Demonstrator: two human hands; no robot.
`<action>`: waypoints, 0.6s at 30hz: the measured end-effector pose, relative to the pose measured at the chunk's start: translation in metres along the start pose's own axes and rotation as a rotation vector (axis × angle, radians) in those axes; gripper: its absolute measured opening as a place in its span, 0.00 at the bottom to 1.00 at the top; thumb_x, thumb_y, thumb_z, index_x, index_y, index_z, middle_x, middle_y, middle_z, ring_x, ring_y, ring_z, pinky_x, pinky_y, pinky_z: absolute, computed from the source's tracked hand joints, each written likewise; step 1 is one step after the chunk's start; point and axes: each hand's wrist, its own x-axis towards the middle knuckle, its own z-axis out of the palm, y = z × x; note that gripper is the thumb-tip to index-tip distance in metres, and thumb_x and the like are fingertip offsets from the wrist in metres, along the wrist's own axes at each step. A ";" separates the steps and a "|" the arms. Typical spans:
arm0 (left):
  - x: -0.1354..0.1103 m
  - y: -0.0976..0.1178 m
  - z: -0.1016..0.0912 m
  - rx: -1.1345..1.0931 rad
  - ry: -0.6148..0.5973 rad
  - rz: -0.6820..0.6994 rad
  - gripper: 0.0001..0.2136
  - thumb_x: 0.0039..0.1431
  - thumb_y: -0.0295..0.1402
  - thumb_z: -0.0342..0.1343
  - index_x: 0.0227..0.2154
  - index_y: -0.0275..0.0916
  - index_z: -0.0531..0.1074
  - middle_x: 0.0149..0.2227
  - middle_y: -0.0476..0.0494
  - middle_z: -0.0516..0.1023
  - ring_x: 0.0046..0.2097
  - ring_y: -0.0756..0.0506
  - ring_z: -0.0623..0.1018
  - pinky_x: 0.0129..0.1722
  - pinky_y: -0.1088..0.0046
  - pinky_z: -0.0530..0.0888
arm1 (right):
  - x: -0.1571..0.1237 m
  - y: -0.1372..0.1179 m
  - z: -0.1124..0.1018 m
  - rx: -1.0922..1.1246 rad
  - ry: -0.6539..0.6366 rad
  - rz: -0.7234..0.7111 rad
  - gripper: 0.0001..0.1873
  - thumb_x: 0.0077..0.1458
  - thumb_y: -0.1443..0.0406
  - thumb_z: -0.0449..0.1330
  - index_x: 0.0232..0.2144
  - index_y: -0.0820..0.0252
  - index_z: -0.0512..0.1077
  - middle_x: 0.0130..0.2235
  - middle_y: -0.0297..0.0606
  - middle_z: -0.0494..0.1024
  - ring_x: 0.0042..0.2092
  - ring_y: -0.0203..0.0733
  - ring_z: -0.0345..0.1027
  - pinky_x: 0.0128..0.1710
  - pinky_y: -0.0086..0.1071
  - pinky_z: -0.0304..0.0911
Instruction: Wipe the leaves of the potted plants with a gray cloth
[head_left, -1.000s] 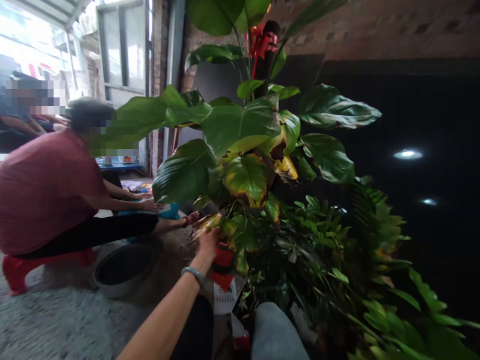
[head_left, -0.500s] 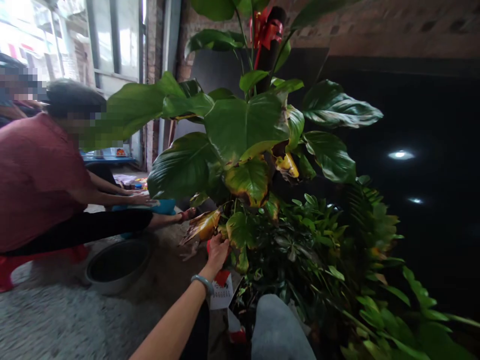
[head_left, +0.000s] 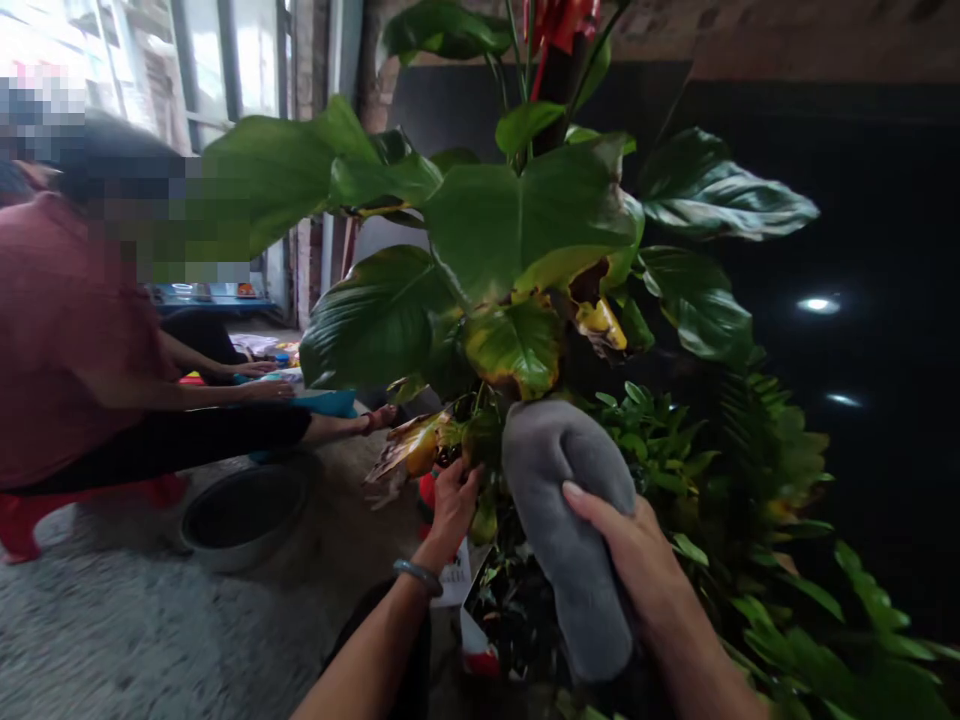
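In my right hand [head_left: 622, 530] is a soft grey plush thing [head_left: 570, 520], long and rounded like a slipper; my thumb presses on its side. It is upright before the lower leaves of a large potted plant [head_left: 525, 225]. My left hand [head_left: 454, 505], with a bracelet [head_left: 418, 576] on the wrist, reaches low among the stems. Its fingers are curled beside a yellow-brown withered leaf [head_left: 420, 445]; what they pinch is hidden. Just above is a green leaf with yellowed, dark edges [head_left: 517, 350].
At the left a person in a red shirt [head_left: 75, 330] sits on a red stool [head_left: 22, 520], both hands over a blue item [head_left: 330, 403]. A round basin [head_left: 244, 515] stands on the floor. Smaller leafy plants [head_left: 660, 440] grow at the right before a dark glossy panel [head_left: 862, 220].
My right hand has come into view and the grey plush thing has risen from the bottom edge to the leaves. The left hand stays low among the stems. The view has shifted slightly.
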 end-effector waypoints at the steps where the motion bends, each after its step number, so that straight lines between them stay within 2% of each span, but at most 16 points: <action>1: 0.001 -0.004 0.000 0.006 0.008 -0.011 0.10 0.40 0.39 0.61 0.20 0.36 0.74 0.23 0.48 0.76 0.32 0.46 0.74 0.31 0.76 0.68 | 0.006 -0.009 0.006 0.056 0.016 0.018 0.26 0.28 0.52 0.69 0.29 0.64 0.75 0.19 0.35 0.76 0.22 0.45 0.69 0.21 0.33 0.65; 2: 0.001 -0.007 -0.001 -0.014 0.013 -0.042 0.11 0.40 0.40 0.61 0.18 0.36 0.73 0.22 0.49 0.75 0.31 0.46 0.73 0.30 0.76 0.68 | 0.010 -0.013 0.012 0.121 0.054 0.034 0.28 0.27 0.52 0.69 0.31 0.63 0.75 0.20 0.34 0.76 0.21 0.44 0.68 0.20 0.33 0.64; 4: 0.002 -0.012 -0.003 -0.124 -0.002 -0.137 0.13 0.38 0.42 0.62 0.19 0.36 0.73 0.21 0.49 0.75 0.29 0.47 0.73 0.29 0.75 0.68 | 0.014 -0.001 0.024 0.239 0.120 0.053 0.33 0.26 0.52 0.69 0.37 0.62 0.73 0.23 0.34 0.78 0.23 0.44 0.70 0.22 0.33 0.65; 5: 0.002 -0.013 -0.005 -0.183 -0.019 -0.185 0.14 0.36 0.43 0.63 0.20 0.36 0.74 0.21 0.49 0.76 0.28 0.47 0.73 0.29 0.74 0.69 | 0.015 0.012 0.029 0.264 0.109 0.063 0.33 0.26 0.52 0.68 0.38 0.63 0.73 0.24 0.35 0.78 0.24 0.45 0.71 0.23 0.34 0.66; 7: 0.002 -0.015 -0.007 -0.256 -0.054 -0.265 0.16 0.33 0.44 0.64 0.22 0.36 0.75 0.21 0.48 0.76 0.28 0.46 0.74 0.29 0.73 0.69 | 0.015 0.044 0.036 0.210 0.005 0.090 0.30 0.26 0.54 0.68 0.34 0.65 0.74 0.24 0.38 0.78 0.28 0.49 0.73 0.27 0.36 0.67; 9: 0.002 -0.015 -0.009 -0.272 -0.065 -0.307 0.18 0.31 0.45 0.65 0.23 0.36 0.75 0.20 0.47 0.77 0.28 0.45 0.75 0.29 0.72 0.70 | 0.008 0.074 0.030 0.078 -0.076 0.131 0.24 0.25 0.57 0.68 0.28 0.66 0.75 0.24 0.40 0.79 0.32 0.51 0.73 0.31 0.37 0.68; 11: 0.002 -0.015 -0.011 -0.272 -0.042 -0.326 0.18 0.29 0.45 0.66 0.23 0.36 0.75 0.21 0.46 0.77 0.29 0.44 0.76 0.30 0.71 0.70 | -0.003 0.086 0.007 -0.005 -0.006 0.149 0.22 0.25 0.56 0.68 0.26 0.64 0.76 0.26 0.42 0.79 0.34 0.53 0.74 0.33 0.37 0.68; 13: 0.002 -0.017 -0.012 -0.273 -0.012 -0.321 0.18 0.30 0.44 0.65 0.23 0.36 0.75 0.22 0.47 0.78 0.30 0.44 0.76 0.31 0.71 0.70 | -0.015 0.074 -0.026 -0.018 0.133 0.156 0.23 0.26 0.54 0.69 0.27 0.60 0.76 0.27 0.41 0.80 0.34 0.53 0.74 0.32 0.37 0.69; 15: 0.001 -0.019 -0.012 -0.268 0.011 -0.311 0.17 0.30 0.44 0.66 0.22 0.36 0.75 0.21 0.47 0.78 0.29 0.45 0.76 0.31 0.72 0.70 | -0.017 0.044 -0.053 0.032 0.338 0.099 0.27 0.28 0.52 0.68 0.33 0.59 0.76 0.28 0.39 0.80 0.34 0.52 0.74 0.31 0.36 0.69; 17: -0.001 -0.021 -0.011 -0.258 0.014 -0.308 0.17 0.30 0.44 0.66 0.22 0.36 0.74 0.21 0.47 0.77 0.29 0.45 0.76 0.29 0.73 0.70 | -0.005 0.011 -0.057 0.169 0.534 -0.020 0.34 0.30 0.52 0.68 0.43 0.60 0.73 0.31 0.38 0.80 0.33 0.51 0.74 0.30 0.37 0.68; 18: -0.002 -0.021 -0.010 -0.248 0.009 -0.309 0.17 0.30 0.44 0.66 0.22 0.37 0.74 0.22 0.47 0.77 0.28 0.46 0.76 0.29 0.73 0.70 | 0.005 -0.002 -0.048 0.252 0.574 -0.069 0.37 0.31 0.52 0.67 0.46 0.61 0.71 0.31 0.38 0.80 0.33 0.50 0.74 0.30 0.38 0.68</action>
